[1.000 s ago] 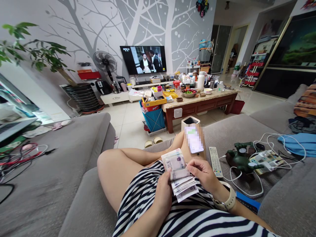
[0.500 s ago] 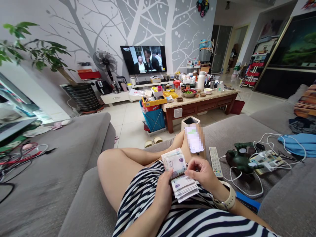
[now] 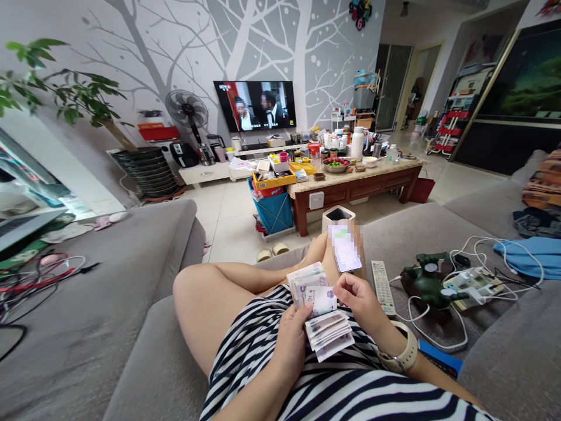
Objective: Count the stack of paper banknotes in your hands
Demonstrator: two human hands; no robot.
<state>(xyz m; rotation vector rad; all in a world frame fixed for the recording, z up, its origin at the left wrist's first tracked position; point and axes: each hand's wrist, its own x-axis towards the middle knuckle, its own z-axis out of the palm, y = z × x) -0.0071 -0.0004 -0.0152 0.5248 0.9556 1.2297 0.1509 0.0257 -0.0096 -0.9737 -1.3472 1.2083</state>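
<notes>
Left hand (image 3: pixel 290 334) holds bent purple-white paper money (image 3: pixel 321 299). Right hand (image 3: pixel 363 301) pinches money's corner. Long beige plastic remote (image 3: pixel 383 286) right of money.

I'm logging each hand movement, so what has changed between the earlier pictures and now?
The right hand has shifted slightly forward since the last picture, its fingertips at the right edge of a banknote now angled over the upper notes. The television shows another scene. The left hand still grips the notes; phone and remote control stayed put.

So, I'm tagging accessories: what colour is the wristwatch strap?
The wristwatch strap is beige, in the head view.
</notes>
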